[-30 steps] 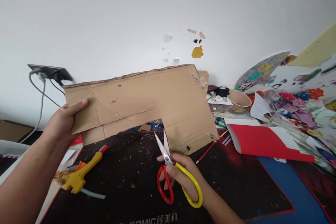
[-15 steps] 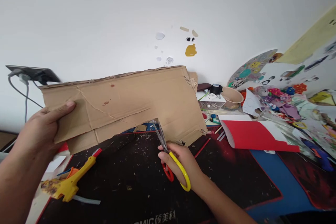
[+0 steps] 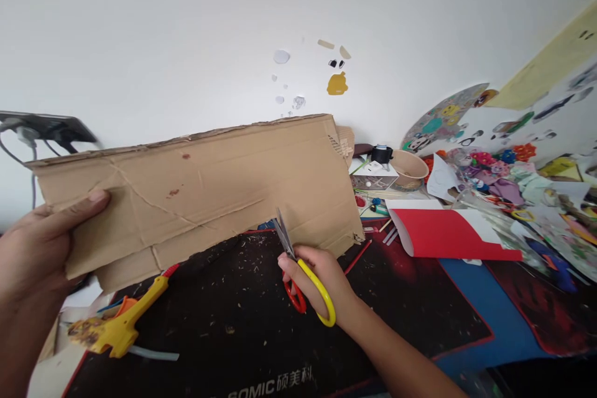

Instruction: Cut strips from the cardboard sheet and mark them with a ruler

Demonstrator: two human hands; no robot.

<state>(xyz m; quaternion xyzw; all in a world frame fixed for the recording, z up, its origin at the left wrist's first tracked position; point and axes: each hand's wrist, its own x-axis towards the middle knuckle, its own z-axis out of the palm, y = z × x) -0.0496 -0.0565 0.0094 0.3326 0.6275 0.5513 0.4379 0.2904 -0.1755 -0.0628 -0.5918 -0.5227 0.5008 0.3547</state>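
A long sheet of brown cardboard (image 3: 219, 180) is held up over the desk, tilted with its left end lower. My left hand (image 3: 51, 230) grips that end, thumb on the near face and fingers hidden behind. My right hand (image 3: 317, 280) is closed round the scissors (image 3: 308, 273), which have one yellow and one red handle loop. Their blades point up at the inner corner of a notch in the cardboard's lower edge; one blade lies in front of the sheet.
A yellow glue gun (image 3: 125, 323) with a glue stick lies on the black desk mat (image 3: 224, 329) at left. Red paper (image 3: 448, 233), a round tub (image 3: 410, 168) and craft bits crowd the right. A power strip (image 3: 51, 127) with plugs is at the far left.
The cardboard's left end has moved left and slightly down with my left hand. The scissor blades, spread apart before, are now nearer together, with a tip showing over the cardboard.
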